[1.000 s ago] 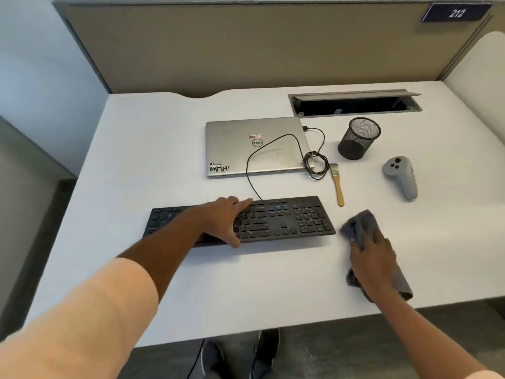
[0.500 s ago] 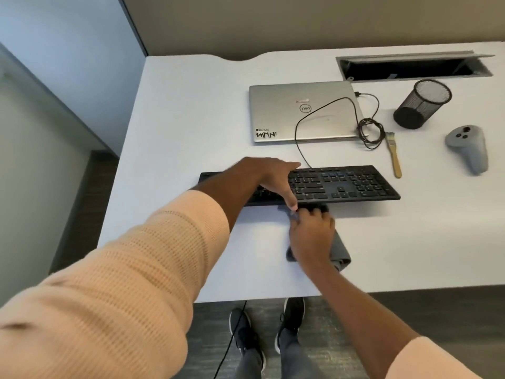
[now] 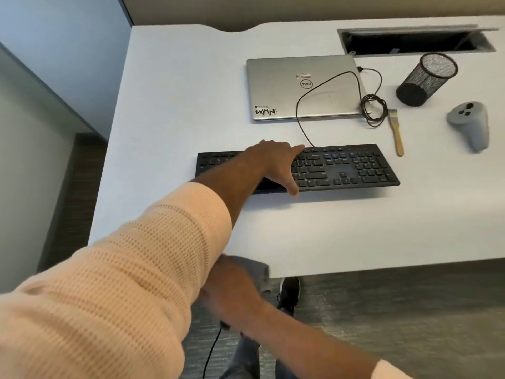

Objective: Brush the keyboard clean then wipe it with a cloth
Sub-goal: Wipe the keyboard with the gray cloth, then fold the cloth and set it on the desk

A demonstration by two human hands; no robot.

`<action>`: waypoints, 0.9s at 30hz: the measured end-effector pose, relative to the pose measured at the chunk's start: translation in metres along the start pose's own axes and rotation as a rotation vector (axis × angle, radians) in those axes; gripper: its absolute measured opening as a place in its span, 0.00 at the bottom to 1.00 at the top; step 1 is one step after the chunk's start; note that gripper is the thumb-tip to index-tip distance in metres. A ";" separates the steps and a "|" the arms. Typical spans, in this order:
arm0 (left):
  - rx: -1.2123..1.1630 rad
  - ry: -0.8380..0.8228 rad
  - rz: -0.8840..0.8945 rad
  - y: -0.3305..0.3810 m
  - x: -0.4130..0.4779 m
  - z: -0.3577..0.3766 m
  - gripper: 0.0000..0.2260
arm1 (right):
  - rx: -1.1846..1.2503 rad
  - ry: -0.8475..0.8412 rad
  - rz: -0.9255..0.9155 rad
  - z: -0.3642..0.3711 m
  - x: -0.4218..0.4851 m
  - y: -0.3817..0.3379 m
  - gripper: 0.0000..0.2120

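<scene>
Noted keyboard [image 3: 349,168] mid-desk [image 3: 355,228]: flat black plastic, low matte keys, thin cable [image 3: 300,124] running over laptop [image 3: 287,86]. Pinned under left hand [image 3: 273,162], fingers spread, thumb at near edge. Found right hand [image 3: 232,285] at desk's near edge w/ soft grey cloth [image 3: 257,269]; grip blurred, cannot tell. Risks: snagging cable, poss. dropping cloth off edge. Seen brush [image 3: 396,132], wood handle, near keyboard's far right corner.

Laptop [image 3: 287,88], mesh cup [image 3: 426,80], grey controller [image 3: 472,127]
</scene>
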State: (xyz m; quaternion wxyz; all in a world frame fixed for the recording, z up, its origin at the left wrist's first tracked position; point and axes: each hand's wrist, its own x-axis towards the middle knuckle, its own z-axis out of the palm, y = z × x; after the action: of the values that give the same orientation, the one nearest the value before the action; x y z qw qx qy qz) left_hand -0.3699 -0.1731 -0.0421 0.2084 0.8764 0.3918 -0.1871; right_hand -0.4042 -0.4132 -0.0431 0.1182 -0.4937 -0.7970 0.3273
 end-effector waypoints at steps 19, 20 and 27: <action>0.159 0.122 0.000 0.014 -0.008 0.028 0.57 | -0.138 0.117 -0.074 0.050 -0.031 0.048 0.19; 0.178 0.136 -0.005 0.015 -0.008 0.030 0.57 | -0.038 0.025 -0.157 0.049 -0.031 0.042 0.18; 0.166 0.121 -0.037 0.017 -0.010 0.037 0.58 | 0.660 0.041 0.413 -0.023 -0.078 0.069 0.17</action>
State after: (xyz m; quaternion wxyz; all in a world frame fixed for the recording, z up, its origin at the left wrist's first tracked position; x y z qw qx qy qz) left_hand -0.3695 -0.2086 -0.0648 0.1078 0.8930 0.4029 -0.1694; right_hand -0.3054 -0.4509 -0.0589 0.2180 -0.5857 -0.5302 0.5731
